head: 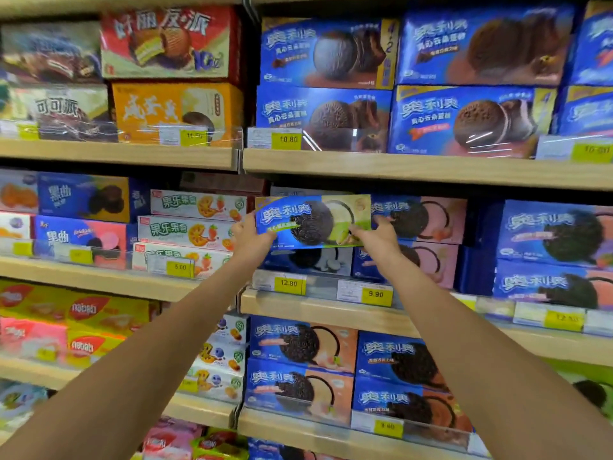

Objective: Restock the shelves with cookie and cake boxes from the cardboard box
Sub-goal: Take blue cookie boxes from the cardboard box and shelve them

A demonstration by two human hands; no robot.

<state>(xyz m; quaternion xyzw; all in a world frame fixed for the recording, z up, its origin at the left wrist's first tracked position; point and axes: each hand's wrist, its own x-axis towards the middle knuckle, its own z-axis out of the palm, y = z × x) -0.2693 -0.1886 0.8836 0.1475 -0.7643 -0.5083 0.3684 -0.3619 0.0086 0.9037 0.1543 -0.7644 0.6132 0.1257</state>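
Note:
A blue and green cookie box (311, 221) is held up in front of the middle shelf (318, 310), slightly tilted. My left hand (249, 240) grips its lower left corner. My right hand (378, 240) grips its lower right end. Under it on the shelf lies a blue cookie box with a white picture (310, 260). To its right stand two stacked blue and pink cookie boxes (428, 240). The cardboard box is out of view.
Wooden shelves full of cookie and cake boxes fill the view. Large blue cake boxes (325, 84) line the top shelf. White fruit-biscuit boxes (189, 232) stand left of the held box. Yellow price tags (289, 284) and clear plastic rails run along the shelf edges.

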